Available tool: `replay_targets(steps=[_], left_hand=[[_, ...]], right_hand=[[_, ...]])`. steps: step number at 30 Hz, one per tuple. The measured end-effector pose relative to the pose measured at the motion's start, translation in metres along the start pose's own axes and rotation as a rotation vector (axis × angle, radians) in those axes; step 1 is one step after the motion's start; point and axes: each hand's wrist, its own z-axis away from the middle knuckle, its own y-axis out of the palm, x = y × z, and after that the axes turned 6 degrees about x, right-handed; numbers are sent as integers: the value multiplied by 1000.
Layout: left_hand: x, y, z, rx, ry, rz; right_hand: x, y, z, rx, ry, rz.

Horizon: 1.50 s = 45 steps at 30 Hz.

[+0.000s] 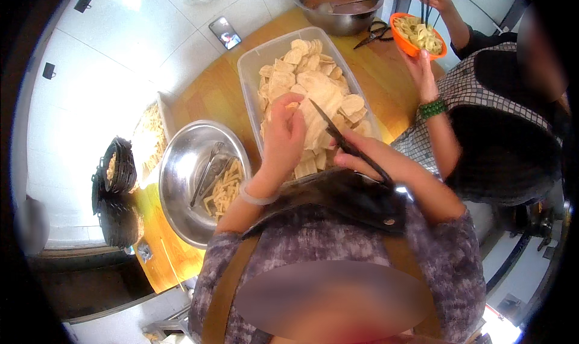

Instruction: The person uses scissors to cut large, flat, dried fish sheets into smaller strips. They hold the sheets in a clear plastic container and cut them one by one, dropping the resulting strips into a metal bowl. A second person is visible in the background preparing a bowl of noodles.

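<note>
My right hand [362, 156] grips a long, dark, pointed cutting tool [332, 129]. Whether it is a knife or closed scissors is hard to tell. Its tip points up and left, over a clear plastic tub [246, 79] heaped with flat beige food slices [282, 84]. A larger pale sheet of the same food [323, 88] lies across the heap, under the tip. My left hand [286, 129] is at the left of this sheet with its fingers curled. Whether they pinch the sheet's edge or only hover above it, I cannot make out.
A steel bowl [174, 163] with tongs [206, 174] and cut strips [226, 190] stands left on the wooden table [194, 93]. Scissors [373, 34] lie by a steel pot [344, 25]. At right, a co-worker's hand [420, 72] holds an orange bowl [407, 48].
</note>
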Motion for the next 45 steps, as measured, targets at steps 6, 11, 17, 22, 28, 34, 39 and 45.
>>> replay_targets(steps=[6, 11, 17, 22, 28, 34, 39, 45], left_hand=[[6, -5, -9, -8, 3, -27], [16, -8, -24, 172, -53, -161], [57, -20, -72, 222, 157, -715], [65, 31, -124, 149, 302, -935], [80, 34, -145, 409, -42, -1009], [44, -22, -98, -15, -55, -242], [-9, -20, -47, -93, -33, 319], [-6, 5, -33, -150, 22, 364]], right_hand=[[-12, 4, -10, 99, 162, -105], [-38, 8, -11, 37, 174, -123], [-46, -4, -6, 31, 315, -441], [-47, -1, 2, -99, 209, -452], [-40, -14, 22, -125, 136, -385], [-26, -20, 16, -8, 146, -282], [-2, -19, -1, -6, 64, -6], [18, -11, -10, -73, 7, 112]])
